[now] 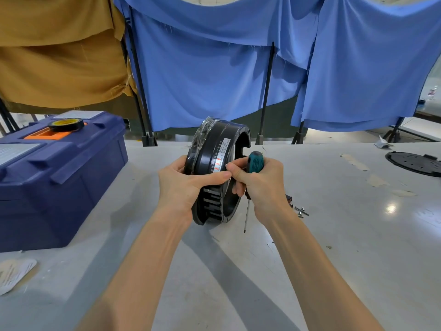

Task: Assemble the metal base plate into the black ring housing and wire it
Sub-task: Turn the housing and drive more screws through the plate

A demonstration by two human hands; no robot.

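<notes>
Both forearms reach in from the bottom edge and meet over the grey table [334, 259]. My left hand [183, 185] grips the black ring housing [214, 168], which stands on its edge on the table. The palm wraps the near rim and the thumb lies flat across the white label. My right hand [260, 182] has its fingers curled round the teal handle of the screwdriver [254, 161], with the shaft pointing down and the tip near the table. Its thumb and forefinger pinch at the housing's rim just beside my left thumb.

Just past my right wrist lie a few loose screws [301, 211]. Off to the left sits a blue toolbox [59, 173] with a roll of tape [66, 124] on its lid. Far right, well apart from my hands, lies a dark round perforated plate [415, 163]. I take it for the base plate, though I cannot be sure.

So I judge the plate is not yet fitted, and this step is readying the housing. Next I should lay it flat, open side up, and fetch the plate.
</notes>
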